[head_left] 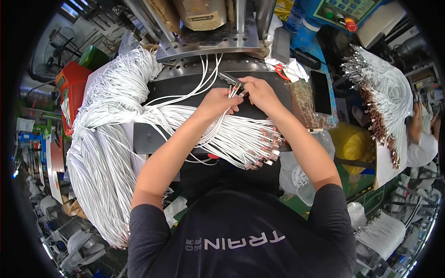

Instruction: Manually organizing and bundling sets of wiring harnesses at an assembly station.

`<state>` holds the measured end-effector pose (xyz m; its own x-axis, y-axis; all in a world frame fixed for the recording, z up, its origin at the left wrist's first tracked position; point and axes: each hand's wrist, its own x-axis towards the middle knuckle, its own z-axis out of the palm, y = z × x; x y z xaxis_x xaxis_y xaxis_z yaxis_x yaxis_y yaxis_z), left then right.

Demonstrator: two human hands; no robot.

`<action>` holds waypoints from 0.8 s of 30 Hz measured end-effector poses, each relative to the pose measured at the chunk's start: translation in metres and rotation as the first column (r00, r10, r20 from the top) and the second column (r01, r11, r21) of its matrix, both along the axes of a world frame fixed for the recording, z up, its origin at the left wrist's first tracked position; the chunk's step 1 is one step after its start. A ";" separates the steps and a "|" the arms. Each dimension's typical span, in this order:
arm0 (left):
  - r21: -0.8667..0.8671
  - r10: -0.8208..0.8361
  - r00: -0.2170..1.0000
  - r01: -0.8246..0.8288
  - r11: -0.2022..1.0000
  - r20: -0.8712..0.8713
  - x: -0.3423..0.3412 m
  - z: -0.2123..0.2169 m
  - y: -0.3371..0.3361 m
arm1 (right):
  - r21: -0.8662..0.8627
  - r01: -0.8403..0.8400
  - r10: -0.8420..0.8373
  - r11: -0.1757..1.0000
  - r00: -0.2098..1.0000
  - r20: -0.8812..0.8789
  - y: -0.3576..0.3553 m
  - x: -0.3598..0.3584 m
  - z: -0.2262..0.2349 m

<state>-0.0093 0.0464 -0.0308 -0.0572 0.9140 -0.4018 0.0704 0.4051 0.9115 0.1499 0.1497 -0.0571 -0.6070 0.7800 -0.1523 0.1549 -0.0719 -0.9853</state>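
My left hand (217, 104) is closed around a few white cables (224, 119), their connector ends sticking up between the fingers. Close beside it, my right hand (262, 95) pinches a small metal cable connector (242, 92) between thumb and fingers. Just past the fingertips lies a dark metal bar (228, 78), partly hidden by the hands. Under my forearms a thick bundle of white cables (185, 116) runs across the black work surface (155, 92), its brown and metal connectors (268, 143) fanned out at the right. Other cables (203, 76) reach back under the press.
A press with a steel plate (208, 44) and posts stands ahead. Left hangs a large cable heap (104, 153) near a red machine (72, 92). Right are red-handled scissors (281, 72), a phone (321, 92) and a control panel (345, 14). Farther right, a person's arm (417, 123) is beside another cable bundle (387, 92).
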 end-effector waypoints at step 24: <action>-0.048 0.049 0.988 -0.043 0.998 0.145 -0.024 -0.007 0.000 | 0.074 -0.115 0.104 0.991 0.985 0.134 0.022 0.027 0.007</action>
<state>-0.0329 0.0465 -0.0376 -0.0364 0.8928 -0.4490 -0.0821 0.4451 0.8917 0.1767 0.1716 -0.0506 -0.6689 0.7227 -0.1744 0.2842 0.0318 -0.9582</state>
